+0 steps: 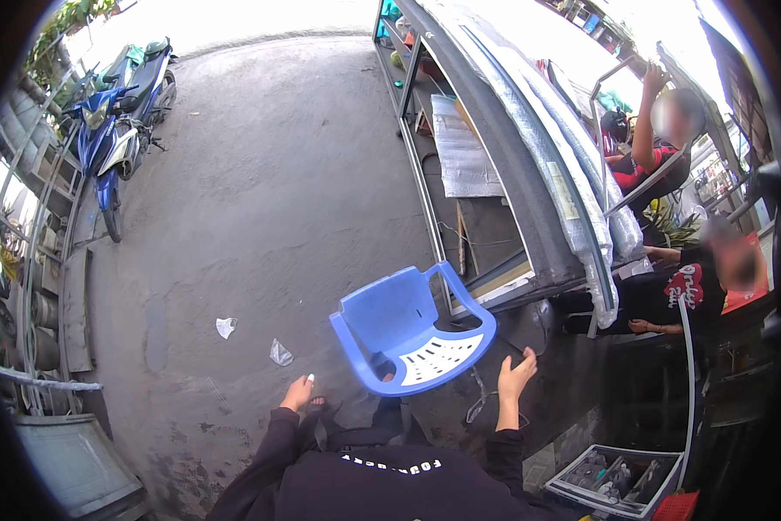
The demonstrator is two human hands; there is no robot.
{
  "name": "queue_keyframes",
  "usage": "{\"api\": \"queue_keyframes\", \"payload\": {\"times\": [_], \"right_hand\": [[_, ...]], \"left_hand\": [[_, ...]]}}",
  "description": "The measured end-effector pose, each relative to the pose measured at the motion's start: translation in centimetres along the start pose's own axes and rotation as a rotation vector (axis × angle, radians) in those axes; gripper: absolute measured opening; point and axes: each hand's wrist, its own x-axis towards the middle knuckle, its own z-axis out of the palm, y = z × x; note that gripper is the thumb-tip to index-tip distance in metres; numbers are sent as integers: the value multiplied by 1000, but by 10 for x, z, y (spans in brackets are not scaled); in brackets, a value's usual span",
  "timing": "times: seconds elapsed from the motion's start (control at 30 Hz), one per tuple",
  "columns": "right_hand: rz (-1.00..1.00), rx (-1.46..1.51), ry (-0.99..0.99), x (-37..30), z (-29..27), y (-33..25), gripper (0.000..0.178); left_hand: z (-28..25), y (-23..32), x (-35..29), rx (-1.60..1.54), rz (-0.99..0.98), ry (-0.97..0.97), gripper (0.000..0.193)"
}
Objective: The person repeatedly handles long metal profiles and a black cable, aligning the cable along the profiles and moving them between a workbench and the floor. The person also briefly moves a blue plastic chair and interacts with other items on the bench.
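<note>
A blue plastic armchair (390, 304) with a white slotted seat (438, 358) stands on the ground just in front of me. My left hand (299, 393) hangs to the left of the chair, apart from it, with loosely bent fingers and a small white patch at a fingertip. I see nothing held in it. To the right of the chair, my right hand (516, 375) is open, thumb and fingers spread, touching nothing.
A wrapped panel (573, 204) lies along a metal-framed rack (425, 174) on the right. Two people (660, 165) stand beyond it. Scraps of litter (280, 352) lie on the ground. Motorbikes (104, 143) are parked far left, and a box of small items (616, 473) is near right.
</note>
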Motion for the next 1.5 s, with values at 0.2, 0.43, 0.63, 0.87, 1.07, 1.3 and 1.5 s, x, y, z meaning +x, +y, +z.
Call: {"api": "queue_keyframes", "payload": {"times": [0.2, 0.43, 0.63, 0.87, 1.07, 1.3, 1.5], "right_hand": [[265, -43, -1097, -297, -5, 30, 53], [794, 395, -1106, -477, -8, 64, 34], [189, 130, -680, -318, -127, 67, 28], [-324, 415, 261, -97, -319, -218, 41], [-643, 86, 511, -187, -374, -380, 40], [-372, -584, 789, -216, -599, -131, 28], [426, -891, 1102, -526, -797, 255, 38]], "left_hand": [[-74, -141, -40, 175, -100, -43, 46], [-109, -265, -88, 339, -262, -84, 41], [-232, -64, -37, 382, 275, 258, 44], [-335, 368, -225, -163, 1160, 365, 40], [-256, 423, -432, -125, 1592, 350, 43], [-507, 332, -361, -385, 1622, 848, 24], [-792, -94, -288, 495, 383, 1556, 47]]}}
